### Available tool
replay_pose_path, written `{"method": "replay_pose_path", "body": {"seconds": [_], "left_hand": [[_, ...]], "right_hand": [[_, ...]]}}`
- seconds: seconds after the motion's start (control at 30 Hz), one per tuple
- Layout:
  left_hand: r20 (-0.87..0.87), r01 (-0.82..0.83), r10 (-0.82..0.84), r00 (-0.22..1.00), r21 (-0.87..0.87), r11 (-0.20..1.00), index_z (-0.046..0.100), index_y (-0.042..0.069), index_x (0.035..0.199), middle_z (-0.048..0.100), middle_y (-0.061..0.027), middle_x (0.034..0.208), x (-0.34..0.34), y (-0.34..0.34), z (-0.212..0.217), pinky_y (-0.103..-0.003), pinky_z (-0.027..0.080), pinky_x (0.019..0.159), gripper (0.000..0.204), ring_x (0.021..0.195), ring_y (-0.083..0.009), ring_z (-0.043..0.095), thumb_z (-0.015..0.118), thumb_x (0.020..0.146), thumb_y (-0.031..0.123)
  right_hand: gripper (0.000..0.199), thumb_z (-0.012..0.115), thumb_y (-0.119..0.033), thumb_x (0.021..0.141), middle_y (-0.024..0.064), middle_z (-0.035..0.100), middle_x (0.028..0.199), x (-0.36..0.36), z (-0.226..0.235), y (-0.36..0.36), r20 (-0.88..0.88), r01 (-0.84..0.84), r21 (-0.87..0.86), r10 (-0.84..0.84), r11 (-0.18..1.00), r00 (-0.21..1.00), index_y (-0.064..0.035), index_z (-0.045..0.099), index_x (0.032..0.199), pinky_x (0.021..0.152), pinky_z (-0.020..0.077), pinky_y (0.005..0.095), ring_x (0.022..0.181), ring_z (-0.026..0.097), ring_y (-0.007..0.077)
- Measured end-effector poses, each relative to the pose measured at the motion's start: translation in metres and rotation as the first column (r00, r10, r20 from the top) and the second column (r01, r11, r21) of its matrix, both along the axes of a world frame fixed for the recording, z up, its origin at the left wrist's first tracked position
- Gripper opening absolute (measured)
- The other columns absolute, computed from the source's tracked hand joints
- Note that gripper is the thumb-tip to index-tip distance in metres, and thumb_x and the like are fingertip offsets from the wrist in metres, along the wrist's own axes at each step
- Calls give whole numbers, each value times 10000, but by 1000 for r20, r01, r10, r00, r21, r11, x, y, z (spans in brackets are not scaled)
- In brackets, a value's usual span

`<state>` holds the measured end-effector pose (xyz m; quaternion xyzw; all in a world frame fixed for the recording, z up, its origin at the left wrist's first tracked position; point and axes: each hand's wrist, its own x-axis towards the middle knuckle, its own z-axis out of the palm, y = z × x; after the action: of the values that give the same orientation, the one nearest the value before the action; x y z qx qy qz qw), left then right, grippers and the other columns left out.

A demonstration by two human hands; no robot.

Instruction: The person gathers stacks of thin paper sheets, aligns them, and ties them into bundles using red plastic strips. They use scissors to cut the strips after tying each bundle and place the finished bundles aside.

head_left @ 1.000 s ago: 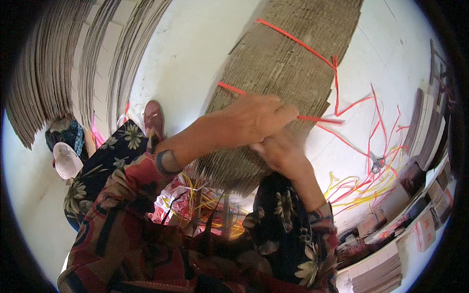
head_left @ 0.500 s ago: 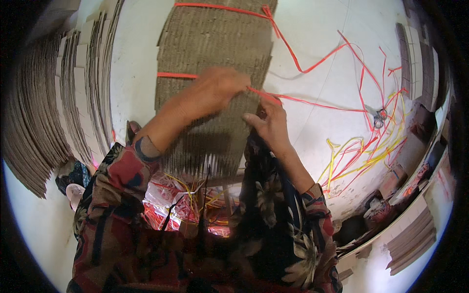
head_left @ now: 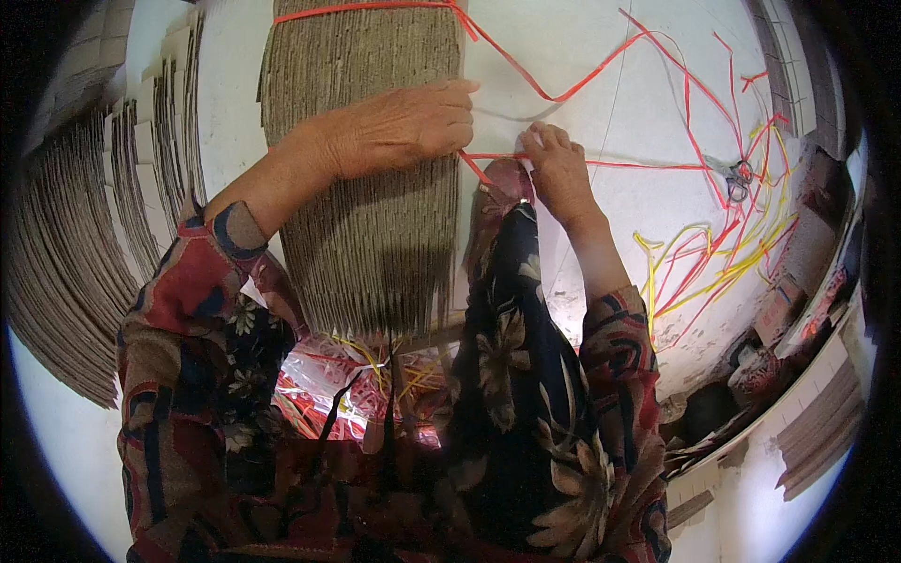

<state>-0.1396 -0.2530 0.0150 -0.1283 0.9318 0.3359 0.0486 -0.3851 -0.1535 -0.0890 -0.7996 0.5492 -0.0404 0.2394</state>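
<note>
A bundle of corrugated cardboard sheets stands on edge in front of me, between my legs. My left hand lies across its top, fingers curled at the bundle's right edge around a red plastic strap. A short strap end pokes out below those fingers. To the right, my right hand pinches the same strap, which stretches between both hands and trails off to the right. Part of the strap's run over the cardboard is hidden beneath my left hand and forearm. Farther up, a second red strap crosses the bundle, knotted at its right side.
Scissors lie on the pale floor at the right, among red and yellow straps. Stacked cardboard stands along the left. More cardboard lies at the lower right. Tangled strap scraps sit below the bundle.
The view has shifted, so the bundle appears farther left. My hands have moved apart, the right one drawing out to the right along the strap.
</note>
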Motion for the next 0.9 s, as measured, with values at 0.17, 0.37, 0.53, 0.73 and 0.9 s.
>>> {"method": "replay_pose_path", "body": {"seconds": [0.17,0.37,0.53,0.73,0.9], "left_hand": [[-16,-19,18,1000,-110,994,469,-19,875,518,-156,1010,7,5,-6,-388,348,1024,136,1145,-341,445,446,804,94],[79,-59,63,995,-54,997,484,-24,976,518,-155,1081,11,6,6,-388,351,1017,202,1180,-343,424,461,808,86],[13,-107,107,994,-39,994,483,-14,1090,505,-162,1173,36,9,15,-378,348,1015,305,1197,-338,418,472,805,94],[196,-152,149,969,-2,988,497,5,1077,532,-151,1125,20,14,17,-375,368,997,302,1189,-334,428,478,789,96],[256,-262,279,926,-99,960,506,6,1015,543,-135,1096,18,23,40,-381,365,1002,265,1154,-332,460,489,759,71]], "right_hand": [[73,526,-117,776,76,525,813,3,-8,8,-141,-164,6,164,986,976,-85,514,840,718,425,454,865,546,274],[212,526,-212,818,169,569,666,0,-22,-2,80,289,186,-307,939,948,-15,534,742,564,430,448,613,546,369],[309,532,-266,806,191,581,645,2,-10,-19,283,52,422,-186,905,941,-23,576,619,584,450,458,663,579,375],[272,577,-281,771,158,587,656,16,-24,-67,-112,204,-38,-207,978,972,-47,612,638,623,461,447,664,580,346],[253,586,-283,771,161,587,696,30,21,-80,240,18,157,-56,987,969,-55,617,665,640,451,445,687,572,344]]}}
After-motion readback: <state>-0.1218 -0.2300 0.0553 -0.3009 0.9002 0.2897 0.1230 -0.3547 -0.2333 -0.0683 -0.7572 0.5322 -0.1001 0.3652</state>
